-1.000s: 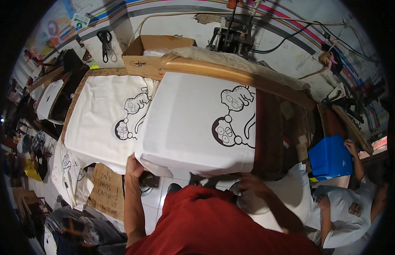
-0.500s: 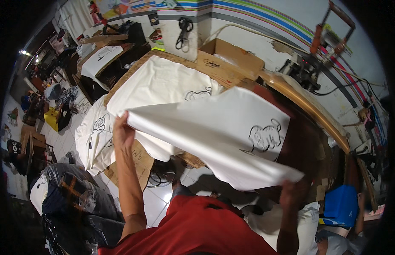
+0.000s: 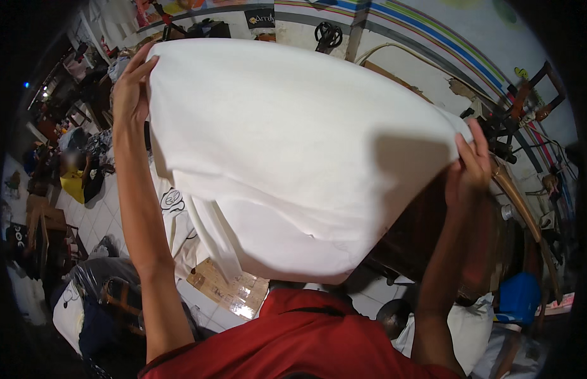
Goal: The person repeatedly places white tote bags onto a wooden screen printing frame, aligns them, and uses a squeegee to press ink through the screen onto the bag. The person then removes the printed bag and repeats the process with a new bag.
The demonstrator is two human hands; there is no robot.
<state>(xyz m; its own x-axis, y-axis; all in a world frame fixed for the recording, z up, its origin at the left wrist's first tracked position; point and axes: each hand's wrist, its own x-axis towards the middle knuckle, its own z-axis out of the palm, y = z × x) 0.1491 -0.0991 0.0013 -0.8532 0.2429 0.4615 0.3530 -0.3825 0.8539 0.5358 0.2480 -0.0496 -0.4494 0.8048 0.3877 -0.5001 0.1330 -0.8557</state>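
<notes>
A large white cloth (image 3: 274,126) is stretched wide in front of me, its lower part sagging in folds toward my red shirt. My left hand (image 3: 130,91) is closed on its far left corner, thumb and fingers pinching the edge. At the far right corner, my right hand (image 3: 469,163) grips the opposite edge. A dark shadow falls across the cloth beside the right hand. Most of the work table is hidden behind it. Left of the cloth's lower folds hangs another white cloth (image 3: 180,221) with a black line drawing.
Below the cloth lies a flat piece of cardboard (image 3: 225,289). Plastic-wrapped bundles (image 3: 110,303) crowd the lower left. A hand-press-like metal frame (image 3: 543,95) stands at the far right, and a blue container (image 3: 520,298) at the lower right. Black scissors (image 3: 328,36) hang on the back wall.
Both hands have risen and moved outward and away from me, spreading the cloth that was slack and folded. The drawing on it is turned out of sight.
</notes>
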